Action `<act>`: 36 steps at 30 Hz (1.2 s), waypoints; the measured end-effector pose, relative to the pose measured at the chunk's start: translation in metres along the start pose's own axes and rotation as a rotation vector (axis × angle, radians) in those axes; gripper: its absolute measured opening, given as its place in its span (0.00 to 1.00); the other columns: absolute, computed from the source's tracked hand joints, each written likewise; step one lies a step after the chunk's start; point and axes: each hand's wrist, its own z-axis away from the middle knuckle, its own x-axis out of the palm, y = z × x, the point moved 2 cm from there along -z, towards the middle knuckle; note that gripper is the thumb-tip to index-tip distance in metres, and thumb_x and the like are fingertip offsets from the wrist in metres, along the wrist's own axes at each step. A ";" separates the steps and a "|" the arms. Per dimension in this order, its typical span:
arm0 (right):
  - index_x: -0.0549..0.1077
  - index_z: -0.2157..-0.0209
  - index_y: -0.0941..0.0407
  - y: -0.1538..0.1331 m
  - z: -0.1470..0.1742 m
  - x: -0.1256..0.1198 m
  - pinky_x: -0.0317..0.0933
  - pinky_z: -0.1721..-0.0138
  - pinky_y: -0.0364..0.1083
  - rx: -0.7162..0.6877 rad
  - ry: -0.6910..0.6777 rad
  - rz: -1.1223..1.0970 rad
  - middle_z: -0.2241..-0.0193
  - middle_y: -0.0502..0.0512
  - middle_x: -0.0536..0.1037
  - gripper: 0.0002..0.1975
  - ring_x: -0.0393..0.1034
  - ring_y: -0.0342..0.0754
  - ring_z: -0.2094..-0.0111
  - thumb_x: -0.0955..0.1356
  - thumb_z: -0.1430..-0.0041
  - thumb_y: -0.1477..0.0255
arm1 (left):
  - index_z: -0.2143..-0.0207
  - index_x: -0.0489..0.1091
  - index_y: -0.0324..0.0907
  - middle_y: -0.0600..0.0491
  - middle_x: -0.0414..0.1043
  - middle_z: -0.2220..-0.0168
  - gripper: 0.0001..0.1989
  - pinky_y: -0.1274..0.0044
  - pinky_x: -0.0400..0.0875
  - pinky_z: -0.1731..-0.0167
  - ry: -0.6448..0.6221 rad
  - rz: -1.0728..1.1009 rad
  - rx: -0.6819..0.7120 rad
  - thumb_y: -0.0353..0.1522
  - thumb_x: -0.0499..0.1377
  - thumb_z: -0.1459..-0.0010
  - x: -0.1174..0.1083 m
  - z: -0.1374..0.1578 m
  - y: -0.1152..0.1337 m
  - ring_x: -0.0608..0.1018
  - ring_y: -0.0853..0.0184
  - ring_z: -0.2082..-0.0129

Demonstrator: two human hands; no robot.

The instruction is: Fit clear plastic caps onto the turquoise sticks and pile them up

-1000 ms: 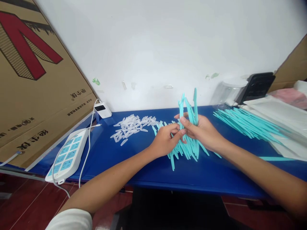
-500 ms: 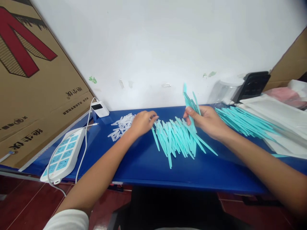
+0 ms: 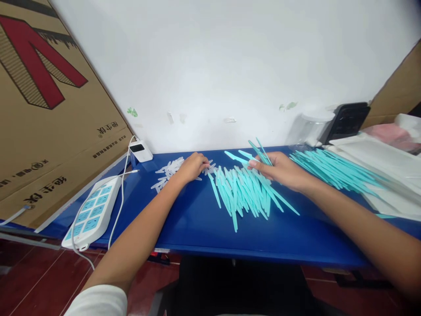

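Note:
My right hand [image 3: 271, 166] is closed around several slim turquoise eyebrow razors [image 3: 259, 151], which fan out past its fingers above the table. Under and beside it lies a loose pile of the same razors [image 3: 241, 191], their narrow handles pointing toward me. My left hand [image 3: 194, 166] is on the table left of that pile, its fingers bent together on some small clear plastic caps [image 3: 209, 168]. What exactly sits between those fingertips is partly hidden. More clear caps [image 3: 169, 171] lie heaped left of this hand.
Another bundle of turquoise razors [image 3: 335, 169] lies at the right, against white bags [image 3: 397, 162]. A clear jar [image 3: 312, 127] and a black phone-like object [image 3: 348, 120] stand by the wall. At left are a power strip [image 3: 94, 210], a small white device [image 3: 140, 151] and a cardboard box [image 3: 75, 127].
My right hand has lowered, and the razors in it now spread leftward. Clear caps now show by my left fingertips, beside the turquoise pile. The view has shifted slightly.

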 end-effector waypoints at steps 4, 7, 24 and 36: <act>0.77 0.73 0.54 0.004 -0.002 -0.003 0.54 0.75 0.46 0.053 0.045 0.023 0.81 0.46 0.64 0.27 0.60 0.44 0.79 0.74 0.45 0.42 | 0.61 0.77 0.43 0.48 0.78 0.65 0.12 0.72 0.70 0.60 0.084 0.136 -0.029 0.37 0.55 0.30 -0.002 0.001 0.006 0.77 0.61 0.63; 0.72 0.79 0.54 0.002 -0.002 -0.005 0.52 0.75 0.46 0.054 0.076 0.069 0.82 0.47 0.64 0.29 0.59 0.44 0.79 0.76 0.46 0.43 | 0.54 0.75 0.41 0.51 0.77 0.69 0.16 0.75 0.70 0.66 0.085 0.404 -0.059 0.41 0.53 0.28 -0.001 0.001 0.015 0.75 0.67 0.71; 0.85 0.69 0.53 0.005 -0.004 -0.026 0.62 0.69 0.48 -0.042 0.203 0.130 0.73 0.52 0.81 0.22 0.73 0.51 0.71 0.78 0.49 0.47 | 0.54 0.79 0.37 0.43 0.84 0.61 0.20 0.76 0.75 0.67 0.056 0.844 -0.077 0.45 0.66 0.36 0.004 0.002 0.042 0.81 0.67 0.67; 0.86 0.67 0.53 -0.002 0.001 -0.013 0.64 0.67 0.49 -0.053 0.072 0.098 0.71 0.54 0.83 0.23 0.74 0.52 0.68 0.78 0.50 0.47 | 0.55 0.81 0.37 0.42 0.85 0.61 0.21 0.74 0.76 0.64 -0.012 0.936 -0.069 0.46 0.68 0.38 0.006 0.010 0.065 0.85 0.61 0.63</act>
